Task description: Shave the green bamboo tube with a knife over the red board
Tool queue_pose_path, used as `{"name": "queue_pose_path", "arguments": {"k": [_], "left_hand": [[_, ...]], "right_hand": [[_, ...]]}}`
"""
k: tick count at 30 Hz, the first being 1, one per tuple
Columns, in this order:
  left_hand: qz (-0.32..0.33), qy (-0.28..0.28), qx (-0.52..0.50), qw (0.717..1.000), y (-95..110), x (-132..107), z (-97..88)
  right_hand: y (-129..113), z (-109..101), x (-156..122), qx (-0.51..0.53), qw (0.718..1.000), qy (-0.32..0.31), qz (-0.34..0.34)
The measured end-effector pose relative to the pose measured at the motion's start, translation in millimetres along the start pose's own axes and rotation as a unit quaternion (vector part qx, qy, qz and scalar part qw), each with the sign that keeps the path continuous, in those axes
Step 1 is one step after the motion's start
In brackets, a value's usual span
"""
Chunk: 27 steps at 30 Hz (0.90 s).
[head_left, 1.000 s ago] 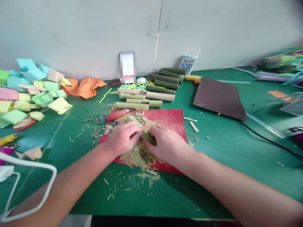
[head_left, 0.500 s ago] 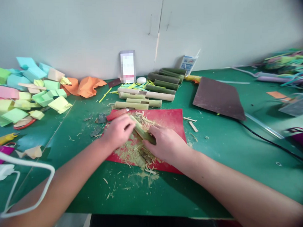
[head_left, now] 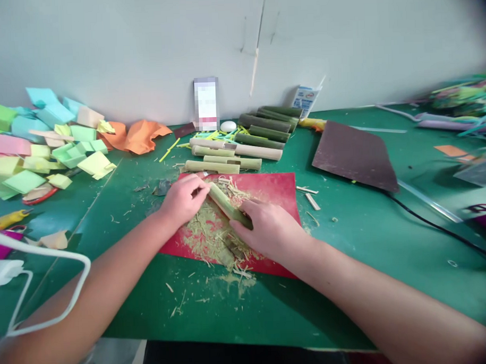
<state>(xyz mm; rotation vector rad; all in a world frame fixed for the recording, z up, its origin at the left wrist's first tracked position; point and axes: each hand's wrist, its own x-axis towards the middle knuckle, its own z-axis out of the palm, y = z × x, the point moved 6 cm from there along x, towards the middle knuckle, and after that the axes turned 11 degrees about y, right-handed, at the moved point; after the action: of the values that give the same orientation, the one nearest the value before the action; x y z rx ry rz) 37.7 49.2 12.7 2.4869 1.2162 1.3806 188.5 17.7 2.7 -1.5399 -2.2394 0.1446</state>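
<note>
A pale green bamboo tube (head_left: 224, 201) lies slantwise over a red sheet (head_left: 281, 188). My right hand (head_left: 270, 226) is wrapped round its near end. My left hand (head_left: 183, 200) has its fingers pinched together at the tube's far end, the fingertips touching it. Whether something small is also in that pinch I cannot tell. Fine bamboo dust and shavings (head_left: 207, 239) cover much of the sheet beneath the tube.
Behind the sheet lie several cut bamboo pieces (head_left: 250, 163), with a phone (head_left: 207, 103) against the wall. Folded coloured papers (head_left: 38, 152) pile up at left beside crumpled orange paper (head_left: 141, 138). A dark brown sheet (head_left: 354, 157) lies at right. A white cable (head_left: 84, 267) loops over my left forearm.
My left hand has shifted slightly left and up, baring more of the tube's far end and covering the red object behind it. My right hand keeps its hold.
</note>
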Motion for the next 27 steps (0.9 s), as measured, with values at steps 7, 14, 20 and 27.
{"name": "queue_pose_path", "arguments": {"k": [7, 14, 20, 27], "left_hand": [[0.021, -0.06, -0.034, 0.997, 11.4, -8.2, 7.9], [-0.002, 0.015, -0.01, 1.0, -18.1, 3.4, 0.8], [0.008, -0.075, -0.049, 0.996, 16.9, -8.4, 12.2], [0.015, -0.046, -0.02, 0.999, 22.4, -4.4, 10.2]], "right_hand": [[-0.9, -1.0, -1.5, -0.03, 1.0, -0.001, 0.002], [0.8, -3.5, -1.8, -0.037, 0.998, -0.016, 0.042], [1.4, -0.1, -1.0, 0.004, 0.999, -0.011, 0.039], [2.1, 3.1, 0.1, 0.016, 0.999, -0.009, 0.042]]}}
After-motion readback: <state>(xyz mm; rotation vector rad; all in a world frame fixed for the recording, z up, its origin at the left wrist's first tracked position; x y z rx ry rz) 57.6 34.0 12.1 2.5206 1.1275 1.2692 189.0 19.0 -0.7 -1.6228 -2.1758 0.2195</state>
